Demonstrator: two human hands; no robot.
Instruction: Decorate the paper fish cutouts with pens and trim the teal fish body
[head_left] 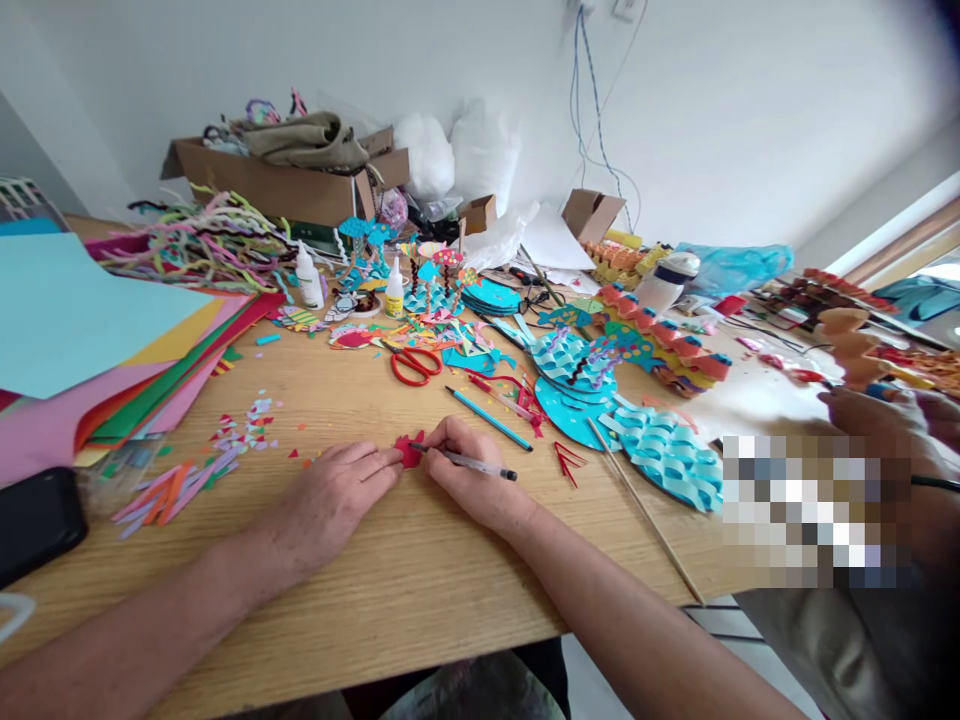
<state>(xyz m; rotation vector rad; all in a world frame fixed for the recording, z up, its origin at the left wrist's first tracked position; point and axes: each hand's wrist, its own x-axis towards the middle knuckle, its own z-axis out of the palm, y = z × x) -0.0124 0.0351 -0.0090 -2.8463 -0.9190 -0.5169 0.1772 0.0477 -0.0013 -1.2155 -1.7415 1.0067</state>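
Note:
A small red paper cutout lies on the wooden table between my hands. My left hand rests flat, its fingertips touching the cutout's left edge. In my right hand is a pen with a clear barrel and dark cap end, its tip on the red paper. A blue pen lies beyond my right hand, and red-handled scissors are farther back. Folded thin red paper strips lie to the right.
Colored paper sheets and a phone are at the left. Paper scraps lie nearby. Glue bottles stand behind. Blue paper fish shapes and a wooden stick are at right, beside another person's hand.

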